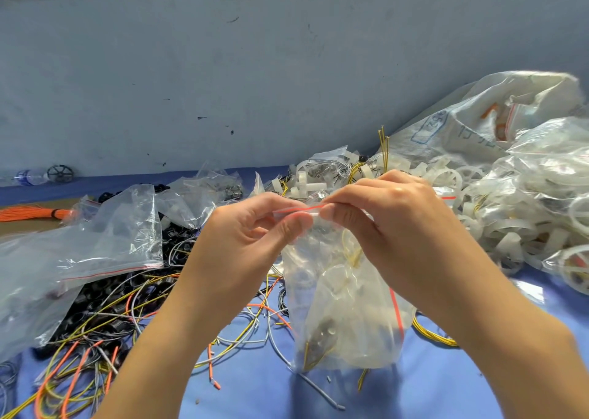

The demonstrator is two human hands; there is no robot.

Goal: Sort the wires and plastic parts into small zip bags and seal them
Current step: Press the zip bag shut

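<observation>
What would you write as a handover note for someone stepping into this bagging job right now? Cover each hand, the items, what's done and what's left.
Left hand: grip pinches the red zip strip of the small zip bag.
Right hand: pinches the same strip, right beside it.
Bag: hangs from the strip, holding yellow wire and pale plastic parts.
Done: this bag is filled; how far the strip is pressed closed cannot be told.
Left: finish the seal, then bag the loose wires and white plastic parts lying on the blue cloth.
</observation>
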